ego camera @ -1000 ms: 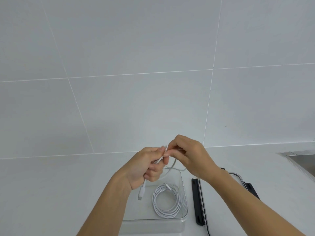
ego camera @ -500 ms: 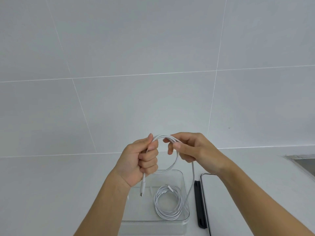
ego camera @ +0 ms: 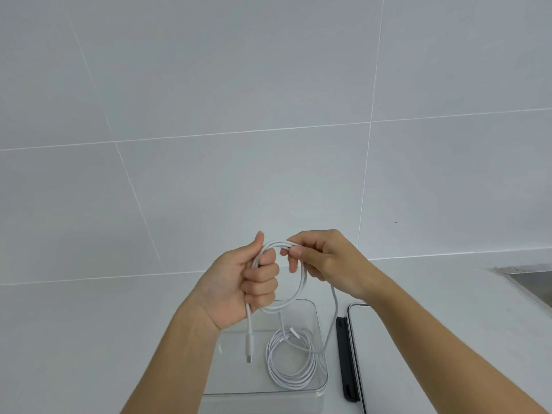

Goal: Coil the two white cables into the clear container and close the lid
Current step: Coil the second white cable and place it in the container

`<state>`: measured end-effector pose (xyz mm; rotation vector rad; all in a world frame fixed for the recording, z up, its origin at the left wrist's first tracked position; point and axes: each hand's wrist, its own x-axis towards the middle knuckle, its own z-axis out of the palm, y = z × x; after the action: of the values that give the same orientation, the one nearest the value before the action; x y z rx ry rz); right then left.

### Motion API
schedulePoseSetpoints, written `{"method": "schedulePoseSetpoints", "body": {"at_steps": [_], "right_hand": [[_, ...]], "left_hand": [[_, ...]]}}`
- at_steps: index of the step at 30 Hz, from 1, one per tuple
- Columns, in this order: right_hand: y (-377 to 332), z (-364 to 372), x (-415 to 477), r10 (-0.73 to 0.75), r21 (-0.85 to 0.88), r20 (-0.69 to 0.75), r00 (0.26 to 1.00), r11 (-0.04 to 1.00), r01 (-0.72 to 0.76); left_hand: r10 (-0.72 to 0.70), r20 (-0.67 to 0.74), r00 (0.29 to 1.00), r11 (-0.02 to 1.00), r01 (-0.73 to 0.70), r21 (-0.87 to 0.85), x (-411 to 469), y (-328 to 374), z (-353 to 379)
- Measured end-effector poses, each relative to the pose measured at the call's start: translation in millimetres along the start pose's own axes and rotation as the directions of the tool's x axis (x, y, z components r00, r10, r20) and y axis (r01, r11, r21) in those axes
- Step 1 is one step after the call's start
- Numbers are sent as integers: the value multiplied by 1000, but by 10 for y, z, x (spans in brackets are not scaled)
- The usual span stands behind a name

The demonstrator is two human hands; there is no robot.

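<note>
Head view: left hand [ego camera: 239, 286] fists and right hand [ego camera: 321, 258] pinches 1 white cable [ego camera: 301, 286] above the clear container [ego camera: 319, 324], lid [ego camera: 357, 354] at 3 o'clock.

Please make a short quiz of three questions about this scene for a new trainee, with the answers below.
1. True or false: one coiled cable already lies in the clear container.
2. Which hand grips the second cable just above its hanging plug? A left hand B right hand
3. Fill in: the lid lies on the counter to the ____ of the container.

Key: 1 true; 2 A; 3 right.
</note>
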<state>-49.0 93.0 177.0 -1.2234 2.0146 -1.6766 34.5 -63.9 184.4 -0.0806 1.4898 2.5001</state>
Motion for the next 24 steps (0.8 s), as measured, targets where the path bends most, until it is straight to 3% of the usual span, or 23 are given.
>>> {"method": "schedulePoseSetpoints", "body": {"at_steps": [5, 9, 14, 20, 22, 24], "right_hand": [[188, -75, -14, 72, 177, -156, 985, 983, -44], [342, -257, -82, 67, 263, -328, 942, 965, 23], [464, -329, -117, 34, 89, -377, 925, 996, 0], [612, -286, -133, -49, -32, -553, 832, 999, 37], [650, -268, -133, -122, -177, -606, 786, 984, 16], [677, -243, -129, -286, -492, -563, 775, 870, -36]], "left_hand": [[221, -149, 964, 965, -238, -112, -64, 93, -32], [391, -239, 889, 882, -436, -181, -203, 274, -175], [487, -289, 824, 798, -554, -235, -255, 315, -256], [520, -357, 776, 738, -619, -269, -248, 292, -320], [525, -372, 766, 731, -629, -264, -246, 275, -341], [527, -385, 757, 732, -635, -245, -241, 264, -345]]}}
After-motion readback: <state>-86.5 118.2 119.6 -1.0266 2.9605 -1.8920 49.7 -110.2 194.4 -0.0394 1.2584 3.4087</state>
